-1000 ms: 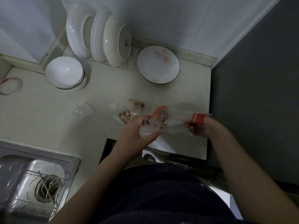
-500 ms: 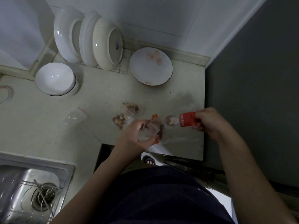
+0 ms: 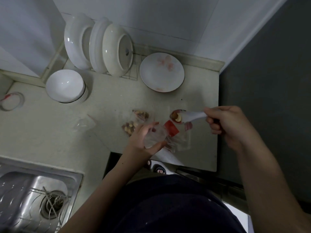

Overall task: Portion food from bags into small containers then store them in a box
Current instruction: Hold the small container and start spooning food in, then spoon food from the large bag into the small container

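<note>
From the head view we see the left hand (image 3: 144, 137) low over the counter (image 3: 50, 132), its fingers and thumb curled round a small clear container (image 3: 154, 137) that it holds just above the counter's front edge. Touching the container on its right lies a crumpled clear bag with a red label (image 3: 171, 131). The right hand (image 3: 230, 125) is raised beside it, its fingers folded and pinching the handle of a white spoon (image 3: 193, 116); the spoon's bowl points left and carries a few nuts (image 3: 176, 116), above the bag. Just beyond the left hand we make out two small packets of nuts (image 3: 129, 127), and further left an empty clear bag (image 3: 84, 122). At the back stand a white bowl (image 3: 65, 85), upright dishes in a rack (image 3: 97, 46) and a flat plate (image 3: 161, 72); a steel sink (image 3: 33, 199) sits lower left.
</note>
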The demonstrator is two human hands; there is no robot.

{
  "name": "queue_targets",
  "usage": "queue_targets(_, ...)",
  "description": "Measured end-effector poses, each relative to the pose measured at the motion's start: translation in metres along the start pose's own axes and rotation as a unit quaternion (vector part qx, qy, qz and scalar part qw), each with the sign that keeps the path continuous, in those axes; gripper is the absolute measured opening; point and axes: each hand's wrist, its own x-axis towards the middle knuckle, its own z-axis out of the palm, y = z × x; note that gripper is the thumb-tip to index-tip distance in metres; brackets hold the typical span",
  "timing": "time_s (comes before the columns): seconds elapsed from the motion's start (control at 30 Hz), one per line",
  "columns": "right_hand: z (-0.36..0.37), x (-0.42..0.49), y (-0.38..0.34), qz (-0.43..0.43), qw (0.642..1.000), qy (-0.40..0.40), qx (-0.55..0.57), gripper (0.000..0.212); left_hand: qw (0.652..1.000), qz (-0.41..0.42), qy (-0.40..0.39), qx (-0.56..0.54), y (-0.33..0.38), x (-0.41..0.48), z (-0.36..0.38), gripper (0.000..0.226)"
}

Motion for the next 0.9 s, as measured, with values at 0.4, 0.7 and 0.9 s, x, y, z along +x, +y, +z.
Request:
queue_targets(0.4, 0.029, -0.037, -0.008, -0.123, 0.979, -0.054, -0.152, 0.03, 0.997, 0.041, 0.041, -0.048, 0.003, 0.001, 0.0, 0.057)
queue_targets(0.7, 0.04, -0.053, -0.014, -0.285, 0.898, -0.064, -0.329, 0.017, 0.994, 0.022, 0.05, -0.095, 0.012, -0.001, -0.002, 0.048)
queue_targets(0.9, 0.021, -0.051, -0.026, -0.284, 0.906, 0.011, -0.313, 0.018, 0.984, -0.053, 0.041, -0.167, 0.008, -0.005, -0.003, 0.047)
